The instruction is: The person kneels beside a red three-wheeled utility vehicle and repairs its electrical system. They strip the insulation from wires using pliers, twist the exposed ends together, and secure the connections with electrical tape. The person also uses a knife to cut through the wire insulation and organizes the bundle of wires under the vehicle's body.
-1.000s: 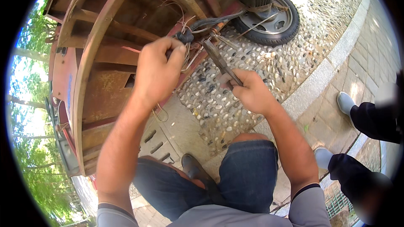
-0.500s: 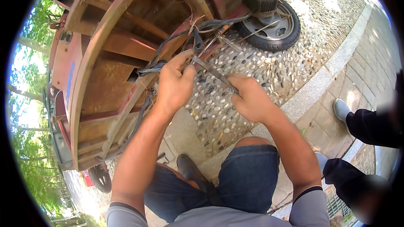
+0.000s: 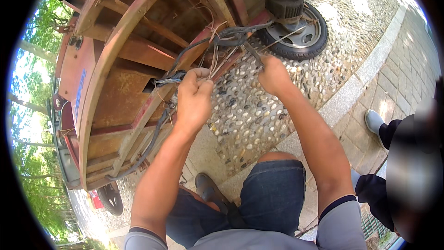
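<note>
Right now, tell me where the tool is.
In the head view, above and right of centre, the tool is in the right hand, its far end by the black cables, lower left of the wheel.

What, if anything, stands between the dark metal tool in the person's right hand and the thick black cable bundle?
Nothing visible: the tool ends at the edge of the bundle, though contact is unclear. The bare left hand sits to the lower left.

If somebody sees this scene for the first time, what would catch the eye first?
Probably the large rusty vehicle body at upper left. Near the centre, the right hand grips a metal tool by dark cables; the left hand is at thin wires. A wheel shows against pebbled ground, upper right.
</note>
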The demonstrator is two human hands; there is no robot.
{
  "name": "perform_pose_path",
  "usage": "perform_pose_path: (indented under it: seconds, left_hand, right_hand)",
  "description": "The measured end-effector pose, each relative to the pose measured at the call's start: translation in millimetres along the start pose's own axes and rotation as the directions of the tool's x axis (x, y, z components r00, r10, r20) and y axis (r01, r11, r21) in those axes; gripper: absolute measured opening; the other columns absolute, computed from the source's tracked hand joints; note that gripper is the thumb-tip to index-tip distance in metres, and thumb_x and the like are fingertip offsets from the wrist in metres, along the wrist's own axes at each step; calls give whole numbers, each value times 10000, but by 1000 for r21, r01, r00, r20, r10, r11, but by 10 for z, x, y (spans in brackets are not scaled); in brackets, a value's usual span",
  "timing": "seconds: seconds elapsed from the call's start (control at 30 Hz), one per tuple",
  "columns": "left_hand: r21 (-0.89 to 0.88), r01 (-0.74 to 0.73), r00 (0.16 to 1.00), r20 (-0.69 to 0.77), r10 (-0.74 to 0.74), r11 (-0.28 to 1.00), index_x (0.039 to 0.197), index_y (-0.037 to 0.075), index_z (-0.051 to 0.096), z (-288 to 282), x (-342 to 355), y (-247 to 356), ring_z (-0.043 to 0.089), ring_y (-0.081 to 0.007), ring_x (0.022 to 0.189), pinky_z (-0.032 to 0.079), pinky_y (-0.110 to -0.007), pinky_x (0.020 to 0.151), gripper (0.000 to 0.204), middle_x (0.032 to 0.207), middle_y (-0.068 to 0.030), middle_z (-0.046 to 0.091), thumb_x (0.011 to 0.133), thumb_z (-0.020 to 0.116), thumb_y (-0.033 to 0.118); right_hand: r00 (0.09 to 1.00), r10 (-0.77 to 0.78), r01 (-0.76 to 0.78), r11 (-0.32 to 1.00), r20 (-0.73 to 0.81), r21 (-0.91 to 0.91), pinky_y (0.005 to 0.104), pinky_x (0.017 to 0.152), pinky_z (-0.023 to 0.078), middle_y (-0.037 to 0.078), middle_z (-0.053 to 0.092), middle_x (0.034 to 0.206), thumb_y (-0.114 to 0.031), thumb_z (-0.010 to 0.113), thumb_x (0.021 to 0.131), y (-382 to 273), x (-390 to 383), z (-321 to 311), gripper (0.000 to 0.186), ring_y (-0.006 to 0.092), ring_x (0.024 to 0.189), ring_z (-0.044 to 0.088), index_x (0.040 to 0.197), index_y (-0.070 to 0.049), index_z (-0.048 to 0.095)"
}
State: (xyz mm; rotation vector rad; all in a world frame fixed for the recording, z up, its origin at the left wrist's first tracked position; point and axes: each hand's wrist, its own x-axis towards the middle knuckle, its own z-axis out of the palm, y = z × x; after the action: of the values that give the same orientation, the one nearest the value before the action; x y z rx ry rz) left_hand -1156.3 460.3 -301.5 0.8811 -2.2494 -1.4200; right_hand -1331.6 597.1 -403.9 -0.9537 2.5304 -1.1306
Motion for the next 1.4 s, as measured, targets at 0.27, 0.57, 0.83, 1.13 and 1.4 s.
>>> perform_pose_path:
  seconds: [0.27,0.57,0.83,1.13,1.4]
  left_hand:
    - [-156,-7,1000,-4,6,988,1064,-49,659,-86,29,-39,461,-51,660,397,-246,613,190,746,43,571,954,579,83]
    - [-297,118,993,46,-109,947,1149,-29,610,-87,61,182,357,-22,545,262,-217,473,212,682,73,453,969,555,69]
    - [-447,244,970,102,-222,861,1125,-11,601,-204,61,190,306,-47,492,238,-234,450,180,630,73,387,971,550,69]
    - [-410,254,967,83,-241,876,1067,-32,669,-216,100,91,341,-39,474,260,-236,430,174,630,61,474,985,616,112]
    - [-141,-150,989,-37,146,979,1037,-20,687,-179,69,49,494,-94,532,400,-268,492,161,666,2,590,982,631,120]
  right_hand:
    - [834,-193,-233,725,517,648,326,857,519,115,740,1057,-19,545,806,-177,-461,-169,337,191,937,667,1084,50,723]
    - [784,-243,-416,479,572,773,367,813,585,182,710,1097,16,537,821,-387,28,-178,356,270,992,717,1139,94,675]
    - [767,-187,-446,532,614,719,383,787,609,180,710,1039,48,539,790,-443,216,-184,330,283,906,728,1092,85,666]
    - [853,-107,-318,668,511,673,323,557,491,110,661,805,39,475,829,-534,157,-93,190,168,641,618,939,51,630]
    - [926,-33,-239,720,377,652,342,526,489,116,662,786,6,483,873,-540,164,212,145,182,596,604,876,56,619]
